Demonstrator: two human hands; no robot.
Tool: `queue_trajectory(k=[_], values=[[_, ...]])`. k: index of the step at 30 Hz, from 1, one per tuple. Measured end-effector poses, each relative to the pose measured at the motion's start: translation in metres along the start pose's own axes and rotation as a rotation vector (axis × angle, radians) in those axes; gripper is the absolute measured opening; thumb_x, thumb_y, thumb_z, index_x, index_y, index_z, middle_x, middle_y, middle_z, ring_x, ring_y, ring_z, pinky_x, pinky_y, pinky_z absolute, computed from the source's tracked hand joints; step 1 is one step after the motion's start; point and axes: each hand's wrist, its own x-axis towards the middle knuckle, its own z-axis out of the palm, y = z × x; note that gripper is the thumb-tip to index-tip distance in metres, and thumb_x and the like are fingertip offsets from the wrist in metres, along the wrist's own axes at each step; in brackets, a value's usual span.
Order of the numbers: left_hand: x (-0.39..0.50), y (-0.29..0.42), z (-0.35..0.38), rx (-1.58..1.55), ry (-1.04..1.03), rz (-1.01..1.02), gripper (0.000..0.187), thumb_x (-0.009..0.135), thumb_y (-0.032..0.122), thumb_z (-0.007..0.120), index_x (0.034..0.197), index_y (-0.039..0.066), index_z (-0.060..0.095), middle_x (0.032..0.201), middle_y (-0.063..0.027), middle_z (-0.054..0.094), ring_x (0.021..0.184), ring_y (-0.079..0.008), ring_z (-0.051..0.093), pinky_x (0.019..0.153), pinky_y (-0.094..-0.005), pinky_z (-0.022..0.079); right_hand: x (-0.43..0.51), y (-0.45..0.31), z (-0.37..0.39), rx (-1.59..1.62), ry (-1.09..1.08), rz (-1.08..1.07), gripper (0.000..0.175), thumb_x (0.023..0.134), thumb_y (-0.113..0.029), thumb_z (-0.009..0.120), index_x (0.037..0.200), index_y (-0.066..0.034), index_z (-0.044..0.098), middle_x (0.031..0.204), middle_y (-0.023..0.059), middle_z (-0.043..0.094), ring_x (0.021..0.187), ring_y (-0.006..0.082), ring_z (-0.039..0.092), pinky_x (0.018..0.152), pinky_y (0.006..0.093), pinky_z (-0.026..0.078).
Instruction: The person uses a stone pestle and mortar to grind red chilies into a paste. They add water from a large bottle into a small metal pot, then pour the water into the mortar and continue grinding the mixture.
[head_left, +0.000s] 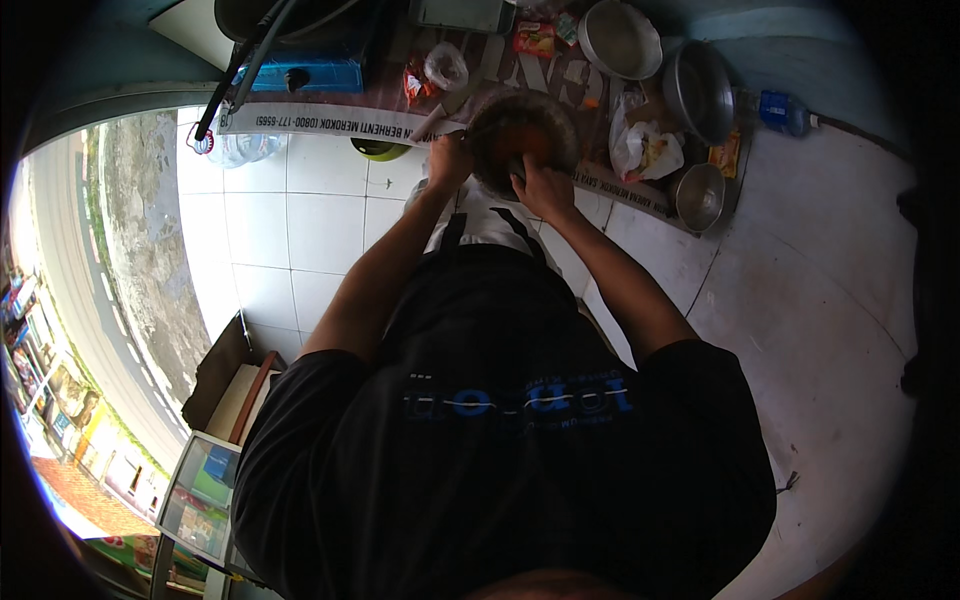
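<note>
A round, dark stone mortar (568, 142) stands at the front edge of the low table, with reddish-orange paste (517, 142) in its bowl. My right hand (546, 189) is closed around a dark pestle (516, 166) whose lower end is in the paste. At the mortar's left rim, my left hand (450, 161) grips the edge; its fingertips are partly hidden. A knife (448, 101) with a pale blade lies just beyond my left hand, slanting beside the mortar.
A blue gas stove (322, 76) stands left, with a red packet (417, 81) and clear plastic bag (446, 67) beyond the knife. Metal bowls (699, 94), a white plastic bag (651, 154) and a small bowl (700, 196) sit right. A green bowl (379, 149) is under the table edge.
</note>
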Motion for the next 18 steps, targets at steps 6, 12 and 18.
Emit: queue_trajectory(k=[6,12,18], values=[[-0.003,0.007,-0.001,0.022,0.014,0.038,0.023,0.083,0.015,0.057,0.096,0.002,0.072,0.088,-0.0265,0.068,0.087,-0.0459,0.065,0.078,-0.0531,0.052,0.005,0.005,0.01,-0.089,-0.002,-0.047,0.041,0.093,-0.04,0.058,0.117,-0.0072,0.05,0.071,0.0187,0.069,0.065,0.0388,0.069,0.059,0.0505,0.055],[-0.002,0.01,-0.005,0.029,-0.024,-0.011,0.023,0.083,0.016,0.058,0.095,0.002,0.072,0.087,-0.0269,0.067,0.088,-0.046,0.065,0.077,-0.0534,0.052,0.011,0.011,0.014,-0.133,0.054,-0.026,0.041,0.094,-0.04,0.057,0.117,-0.007,0.049,0.068,0.0181,0.068,0.062,0.0392,0.068,0.055,0.0497,0.055],[0.004,0.004,-0.002,0.049,-0.026,0.004,0.022,0.083,0.017,0.059,0.092,0.001,0.071,0.085,-0.0275,0.067,0.086,-0.0469,0.065,0.077,-0.0545,0.052,0.03,0.018,0.005,0.001,0.003,0.085,0.047,0.096,-0.039,0.055,0.122,-0.001,0.047,0.085,0.0262,0.068,0.079,0.0445,0.068,0.072,0.0518,0.055]])
